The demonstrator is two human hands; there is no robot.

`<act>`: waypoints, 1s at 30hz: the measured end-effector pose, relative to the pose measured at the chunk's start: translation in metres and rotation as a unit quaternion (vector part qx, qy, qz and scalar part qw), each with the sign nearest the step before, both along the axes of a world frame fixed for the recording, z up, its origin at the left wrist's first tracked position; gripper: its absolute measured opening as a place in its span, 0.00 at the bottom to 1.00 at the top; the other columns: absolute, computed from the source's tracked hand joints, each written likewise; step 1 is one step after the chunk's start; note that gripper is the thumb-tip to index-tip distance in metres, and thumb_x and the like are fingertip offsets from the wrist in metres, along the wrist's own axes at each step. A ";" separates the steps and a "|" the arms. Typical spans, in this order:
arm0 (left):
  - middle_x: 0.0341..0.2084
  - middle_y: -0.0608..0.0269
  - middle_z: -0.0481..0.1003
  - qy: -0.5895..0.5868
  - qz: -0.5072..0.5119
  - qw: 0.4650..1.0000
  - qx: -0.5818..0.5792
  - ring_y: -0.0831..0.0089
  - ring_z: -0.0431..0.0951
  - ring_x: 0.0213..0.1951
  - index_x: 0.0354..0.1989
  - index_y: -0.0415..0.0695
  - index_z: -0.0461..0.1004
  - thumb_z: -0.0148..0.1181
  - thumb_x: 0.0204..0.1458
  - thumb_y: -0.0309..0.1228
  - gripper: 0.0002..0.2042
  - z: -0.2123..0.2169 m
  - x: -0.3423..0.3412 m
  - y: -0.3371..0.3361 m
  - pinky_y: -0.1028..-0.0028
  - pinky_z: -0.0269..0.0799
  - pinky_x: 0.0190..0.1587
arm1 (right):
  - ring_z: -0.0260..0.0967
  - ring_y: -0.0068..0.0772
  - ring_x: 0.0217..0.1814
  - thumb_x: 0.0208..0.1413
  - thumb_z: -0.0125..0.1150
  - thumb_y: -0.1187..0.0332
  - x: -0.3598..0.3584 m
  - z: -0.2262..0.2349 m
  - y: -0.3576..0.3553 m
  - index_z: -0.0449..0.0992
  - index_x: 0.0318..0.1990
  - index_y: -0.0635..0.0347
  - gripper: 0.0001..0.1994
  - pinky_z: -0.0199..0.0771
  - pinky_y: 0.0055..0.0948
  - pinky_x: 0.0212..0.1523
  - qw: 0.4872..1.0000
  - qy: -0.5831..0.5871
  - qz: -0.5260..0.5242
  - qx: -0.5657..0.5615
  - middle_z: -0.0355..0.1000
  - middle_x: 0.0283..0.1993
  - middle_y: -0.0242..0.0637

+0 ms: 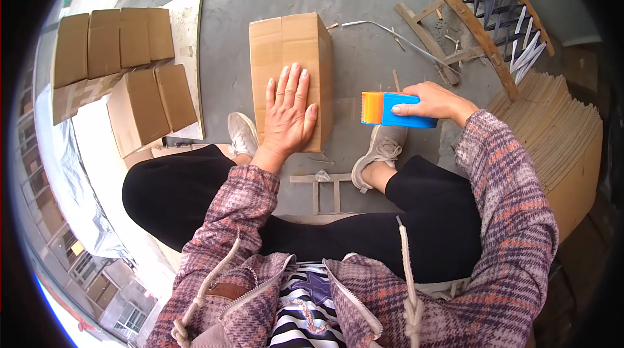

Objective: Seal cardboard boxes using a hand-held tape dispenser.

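A closed brown cardboard box (pixel 284 39) stands on the floor between my feet. My left hand (pixel 289 110) lies flat on its top, fingers stretched out toward the far side. To the right of the box, my right hand (pixel 432 102) grips a blue and orange tape dispenser (pixel 411 114), thumb across its near side. The dispenser's orange end faces the box, with a gap between them. Whether a roll of tape sits inside it cannot be made out.
Several closed cardboard boxes (pixel 140 110) are grouped at the left, beside a pale board (pixel 190 55). A stack of flattened cardboard (pixel 552 133) stands at the right. Behind it leans a wooden frame with woven straps (pixel 484 29). Wood scraps (pixel 426 42) lie on the grey floor (pixel 364 10).
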State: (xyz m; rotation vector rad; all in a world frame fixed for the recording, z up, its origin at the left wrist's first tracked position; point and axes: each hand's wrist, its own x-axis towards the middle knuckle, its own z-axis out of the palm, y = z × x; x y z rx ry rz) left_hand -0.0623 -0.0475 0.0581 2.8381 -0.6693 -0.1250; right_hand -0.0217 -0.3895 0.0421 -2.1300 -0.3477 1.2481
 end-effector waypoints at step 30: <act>0.70 0.47 0.51 0.003 0.042 0.984 -0.172 0.52 0.48 0.72 0.69 0.40 0.54 0.47 0.60 0.34 0.28 0.000 0.002 0.015 0.54 0.40 0.71 | 0.74 0.46 0.28 0.55 0.53 0.37 0.069 0.172 0.010 0.77 0.30 0.68 0.34 0.72 0.42 0.33 0.913 -0.353 -0.133 -0.154 0.74 0.26 0.49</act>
